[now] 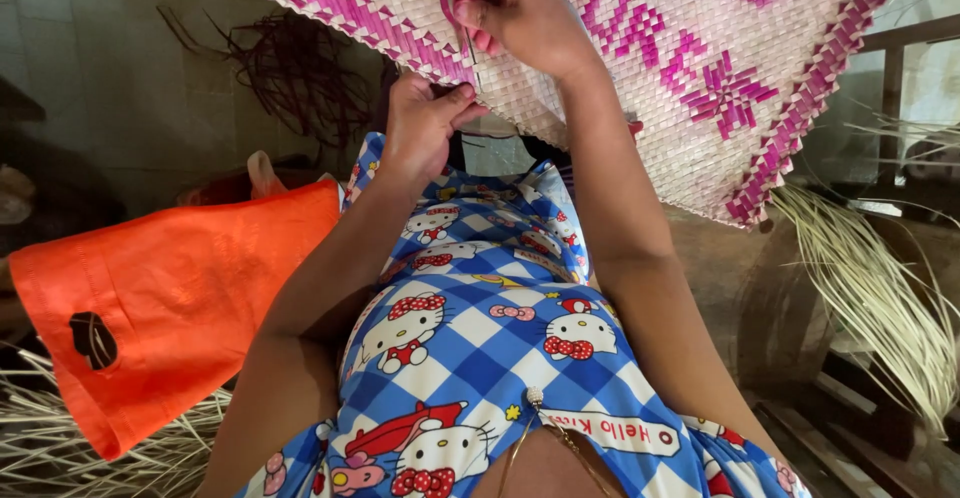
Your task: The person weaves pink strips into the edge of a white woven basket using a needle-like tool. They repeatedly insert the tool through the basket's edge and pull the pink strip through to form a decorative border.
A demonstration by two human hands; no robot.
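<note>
The woven mat (640,68) (pale, with pink patterns) hangs at the far side above the lap, the right hand (520,13) has its fingers pinched together on a thin strip (470,43), and the left hand (425,123) grips the mat's edge.

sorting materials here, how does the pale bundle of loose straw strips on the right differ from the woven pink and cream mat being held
The pale bundle of loose straw strips is unwoven, single-coloured and fans downward untouched. The woven pink and cream mat is plaited flat, carries pink borders and motifs, and is held up: the left hand pinches its edge while the right hand works a thin strand into it. Both look like the same kind of flat plant strip.
</note>
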